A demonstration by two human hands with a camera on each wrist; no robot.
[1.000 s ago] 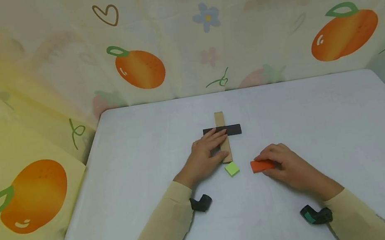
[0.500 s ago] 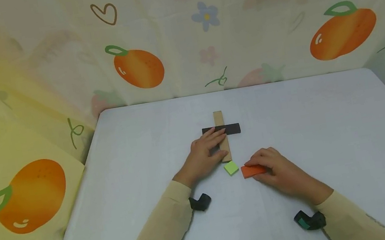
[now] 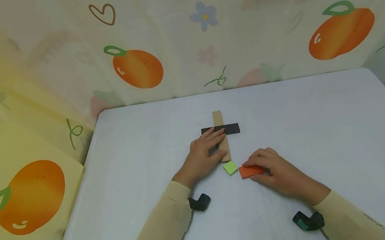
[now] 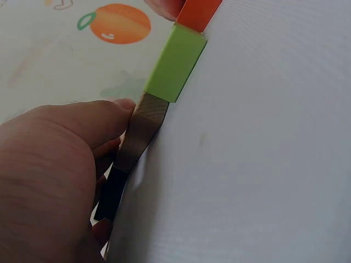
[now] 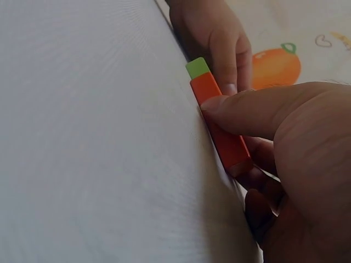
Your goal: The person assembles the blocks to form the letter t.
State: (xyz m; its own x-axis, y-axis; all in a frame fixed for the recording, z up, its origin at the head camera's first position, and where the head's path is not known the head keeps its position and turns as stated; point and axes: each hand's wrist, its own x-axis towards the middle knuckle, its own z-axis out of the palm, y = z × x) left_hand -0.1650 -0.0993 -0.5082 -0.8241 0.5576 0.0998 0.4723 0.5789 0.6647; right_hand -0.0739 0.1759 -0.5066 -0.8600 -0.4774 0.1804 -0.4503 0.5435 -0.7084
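Observation:
In the head view, a tan wooden block (image 3: pixel 217 117) and a black block (image 3: pixel 232 128) form a cross on the white table. My left hand (image 3: pixel 202 154) lies over the cross, its extended fingers on the black block and its thumb at the wooden block's near end. A light green block (image 3: pixel 230 168) sits turned at an angle just below that end. My right hand (image 3: pixel 281 171) pinches an orange block (image 3: pixel 247 171) between thumb and fingers. The orange block's left end is at the green block's right corner; in the left wrist view the orange block (image 4: pixel 202 13) appears at the green block's end.
The white tabletop (image 3: pixel 329 123) spreads out around the blocks. Behind it and at the left hangs a fruit-printed cloth (image 3: pixel 174 55). Each sleeve carries a small black device (image 3: pixel 200 202) at the wrist.
My right hand has moved left and slightly nearer with the orange block, which is now at the green block. The left hand and the cross have stayed in place.

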